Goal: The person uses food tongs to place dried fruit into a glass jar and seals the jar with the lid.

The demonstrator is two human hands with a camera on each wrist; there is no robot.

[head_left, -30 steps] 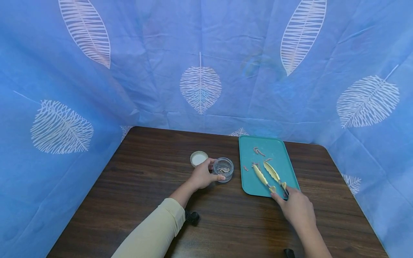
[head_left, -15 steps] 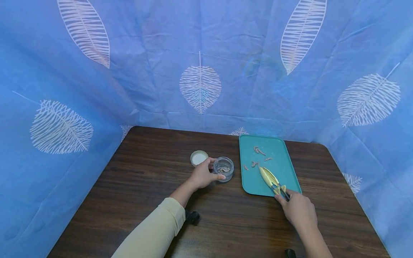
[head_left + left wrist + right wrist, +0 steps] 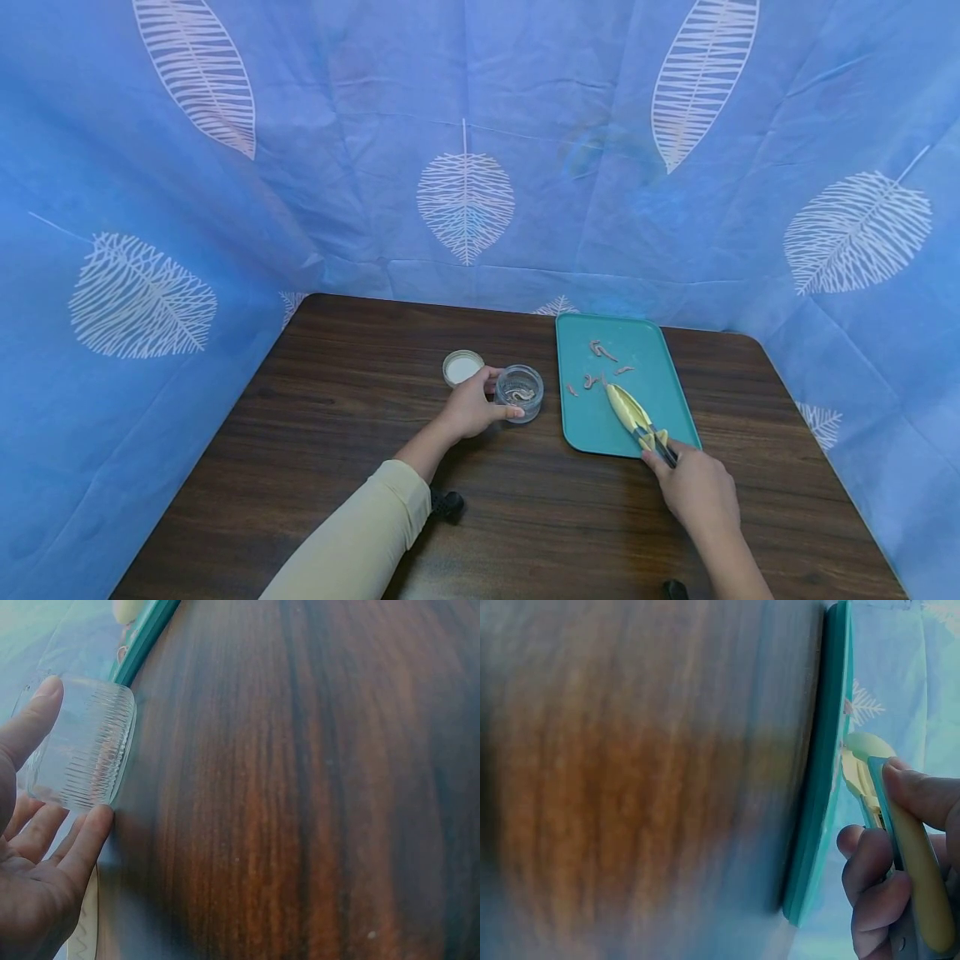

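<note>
Left of a rectangular teal tray [image 3: 649, 375] stands a round clear glass jar [image 3: 533, 410]; behind-left, a round white lid [image 3: 461, 367].

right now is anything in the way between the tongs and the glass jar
Nothing tall: between the yellow tongs and open glass jar lie only small pink pieces, the tray's low left rim and some table.

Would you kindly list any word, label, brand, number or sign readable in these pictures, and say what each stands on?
There are none: I can read no text on the glass jar, the tongs, the tray or the lid.
The blue cloth shows only white leaf prints.
Too blurred to tell: wavy marks on a pale strip low in the left wrist view.
</note>
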